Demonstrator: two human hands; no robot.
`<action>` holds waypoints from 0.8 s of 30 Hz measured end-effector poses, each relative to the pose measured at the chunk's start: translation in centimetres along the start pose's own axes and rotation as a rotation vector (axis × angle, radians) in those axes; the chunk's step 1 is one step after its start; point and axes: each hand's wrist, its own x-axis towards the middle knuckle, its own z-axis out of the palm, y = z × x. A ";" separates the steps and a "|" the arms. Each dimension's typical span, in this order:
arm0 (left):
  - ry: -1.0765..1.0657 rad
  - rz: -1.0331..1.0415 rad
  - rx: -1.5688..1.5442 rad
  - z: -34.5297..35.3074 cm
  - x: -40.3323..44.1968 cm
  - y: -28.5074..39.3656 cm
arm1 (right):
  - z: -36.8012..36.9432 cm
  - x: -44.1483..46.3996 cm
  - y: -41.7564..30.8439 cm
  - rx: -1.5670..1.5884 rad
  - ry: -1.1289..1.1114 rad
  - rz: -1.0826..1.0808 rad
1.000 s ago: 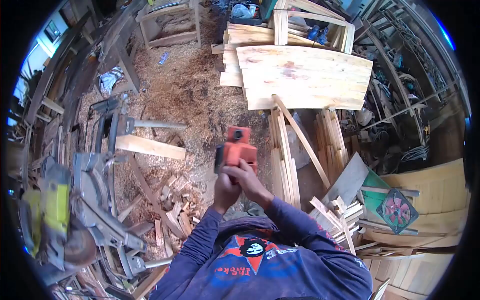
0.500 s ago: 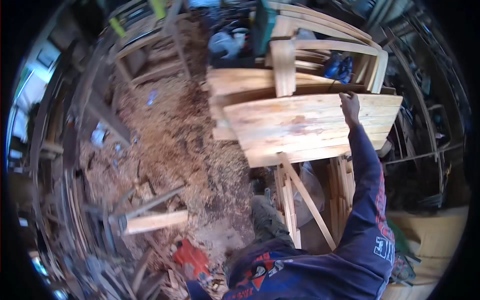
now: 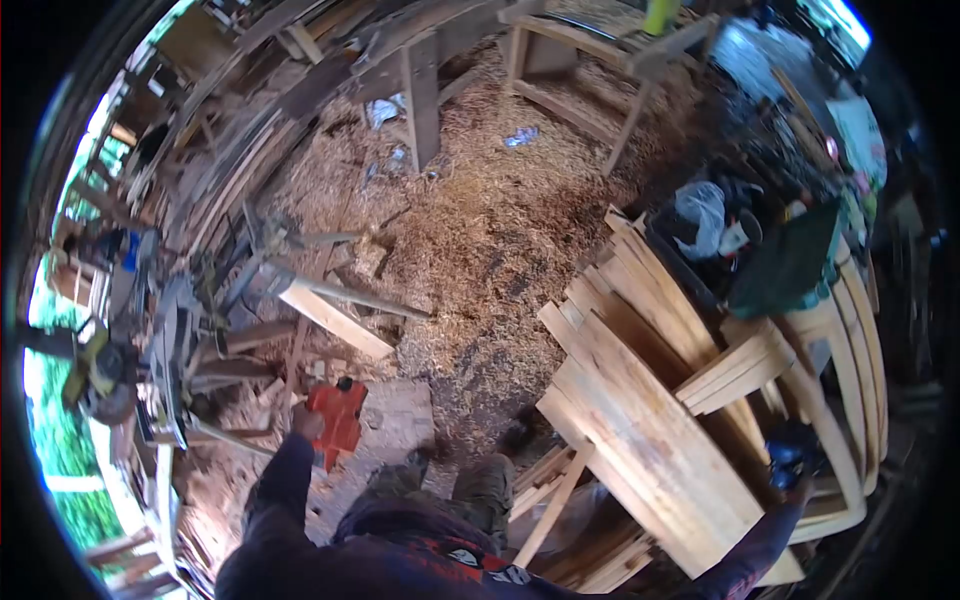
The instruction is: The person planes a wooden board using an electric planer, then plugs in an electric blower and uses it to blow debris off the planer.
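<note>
My left hand (image 3: 306,422) is closed at the near left edge of a flat, red-orange object (image 3: 338,418) with a black knob on top; its exact kind is unclear. Low on the right, my right hand (image 3: 797,492) reaches a dark blue object (image 3: 788,452), possibly a power tool, lying among curved wooden pieces (image 3: 845,370). Its fingers are too blurred to show whether they grip. Between my two arms lies a wide panel of pale planks (image 3: 650,440), with a thin strip of wood (image 3: 556,505) leaning against its near edge.
Sawdust and shavings (image 3: 490,230) cover the floor ahead. A low wooden frame (image 3: 570,105) stands at the back, and a pale plank (image 3: 335,318) juts out at left. Dark bins with plastic bags (image 3: 700,212) and a green case (image 3: 790,265) are at the upper right.
My view has swung left. My right hand has left the panel's top edge and moved to the blue object. My left hand has come into sight at the red-orange object.
</note>
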 end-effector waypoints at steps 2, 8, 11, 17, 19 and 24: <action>-0.038 -0.009 -0.071 2.6 0.6 2.2 | -0.2 1.7 1.2 0.059 -0.027 0.066; -0.265 0.028 -0.278 5.6 2.8 5.1 | -3.0 -5.4 -5.1 -0.260 0.092 -0.143; -0.252 0.070 -0.173 7.7 1.7 10.4 | -5.0 -10.7 -10.5 0.465 0.198 0.218; -0.379 0.370 -0.315 7.3 4.4 17.1 | -10.3 -22.0 -13.2 0.062 0.180 -0.138; -0.456 0.278 -0.460 6.8 8.7 18.5 | -9.4 -29.3 -18.3 0.116 0.119 -0.131; -0.412 0.433 -0.477 5.6 11.8 26.0 | -4.5 -48.2 -28.8 0.144 -0.106 -0.067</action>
